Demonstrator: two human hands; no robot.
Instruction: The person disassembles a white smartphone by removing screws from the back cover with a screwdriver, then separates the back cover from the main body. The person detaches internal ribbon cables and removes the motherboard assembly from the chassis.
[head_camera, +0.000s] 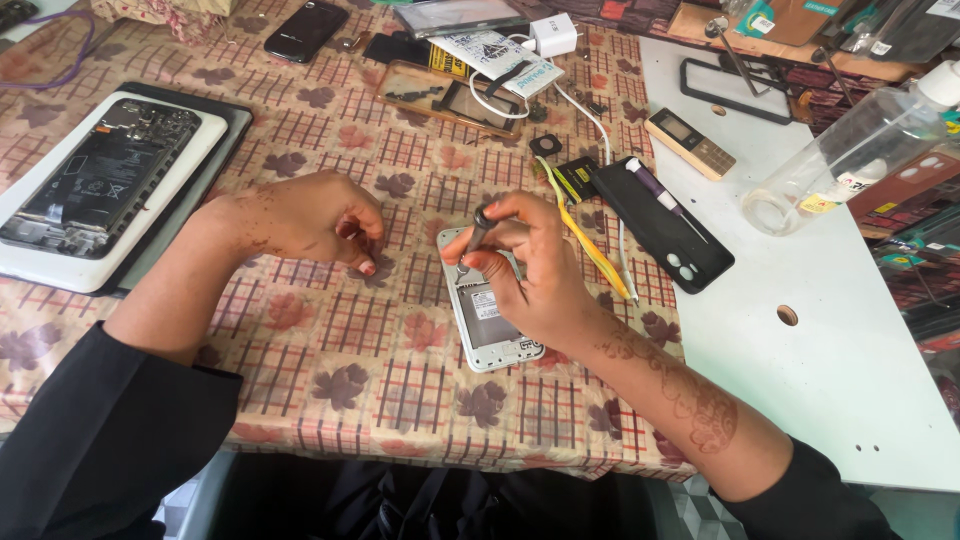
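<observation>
A small silver phone (487, 328) with its back cover off lies face down on the patterned tablecloth (340, 370). My right hand (530, 270) rests over it and grips a slim dark screwdriver (478, 232), whose tip touches the phone's upper left corner. My left hand (305, 215) lies curled on the cloth just left of the phone, fingertips down, holding nothing that I can see.
An opened phone on a white pad (95, 185) lies at the left. A black phone cover (662, 225) with a purple-handled tool, yellow tweezers (585, 240), a small keypad phone (690, 143), a clear bottle (850, 150), a charger (553, 35) and more phones surround the work spot.
</observation>
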